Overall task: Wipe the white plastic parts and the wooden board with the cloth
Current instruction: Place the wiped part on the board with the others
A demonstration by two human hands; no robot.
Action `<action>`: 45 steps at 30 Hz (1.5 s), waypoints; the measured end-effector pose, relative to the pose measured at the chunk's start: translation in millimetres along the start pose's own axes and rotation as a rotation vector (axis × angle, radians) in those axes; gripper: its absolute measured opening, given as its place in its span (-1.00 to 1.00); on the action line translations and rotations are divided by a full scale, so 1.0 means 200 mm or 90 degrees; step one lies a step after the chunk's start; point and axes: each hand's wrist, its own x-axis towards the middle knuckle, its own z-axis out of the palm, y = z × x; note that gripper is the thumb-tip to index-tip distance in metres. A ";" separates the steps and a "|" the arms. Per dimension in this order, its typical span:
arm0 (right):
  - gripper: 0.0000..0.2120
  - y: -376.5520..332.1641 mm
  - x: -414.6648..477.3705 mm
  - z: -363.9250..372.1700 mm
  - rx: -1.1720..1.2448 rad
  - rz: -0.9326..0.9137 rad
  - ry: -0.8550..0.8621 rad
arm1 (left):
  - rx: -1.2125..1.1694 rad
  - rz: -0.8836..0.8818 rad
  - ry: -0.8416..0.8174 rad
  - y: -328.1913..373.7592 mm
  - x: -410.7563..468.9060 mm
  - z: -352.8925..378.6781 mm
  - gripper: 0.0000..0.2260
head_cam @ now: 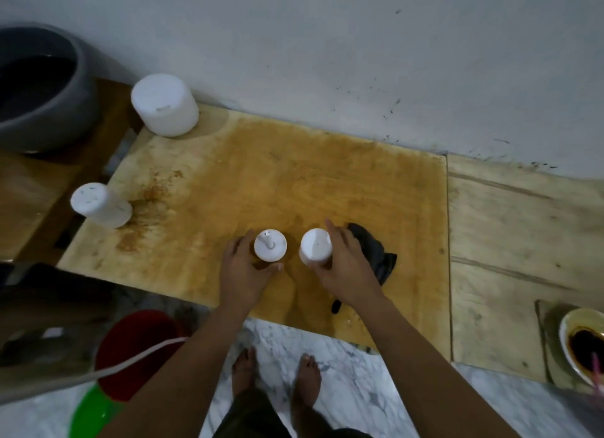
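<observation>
Fig., head view. We find no legible text, label, brand, no. or sign on any surface. Checked w/o result: white knobbed cap, small white cylinder, large white tub, wooden board. The marks we see on these are specks & stains only, not characters.

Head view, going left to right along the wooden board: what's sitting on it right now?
Small white cylinder → large white tub → white part with a peg, held by the left hand → plain white cylinder, held by the right hand → dark cloth.
</observation>
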 end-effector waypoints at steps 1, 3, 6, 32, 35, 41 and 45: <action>-0.22 0.00 0.01 0.01 -0.003 0.014 -0.003 | 0.006 -0.006 0.005 -0.01 -0.01 0.00 -0.20; -0.26 0.00 0.02 0.01 0.003 0.028 -0.001 | 0.017 -0.008 0.016 -0.04 -0.01 -0.01 -0.32; -0.27 -0.05 0.01 -0.01 0.025 0.011 0.048 | 0.020 0.014 0.017 -0.06 -0.01 -0.01 -0.44; -0.27 -0.32 0.16 0.12 0.015 -0.064 -0.038 | -0.032 0.021 0.011 -0.12 0.02 -0.01 -0.59; -0.26 -0.31 0.16 0.13 0.022 -0.064 -0.022 | -0.023 0.021 0.017 -0.12 0.02 -0.01 -0.62; -0.21 -0.30 0.18 0.15 0.029 -0.092 -0.041 | -0.027 0.009 0.019 -0.07 0.02 -0.04 -0.69; -0.13 -0.23 0.17 0.11 0.210 0.009 -0.114 | -0.112 -0.033 0.022 -0.01 0.00 -0.09 -0.68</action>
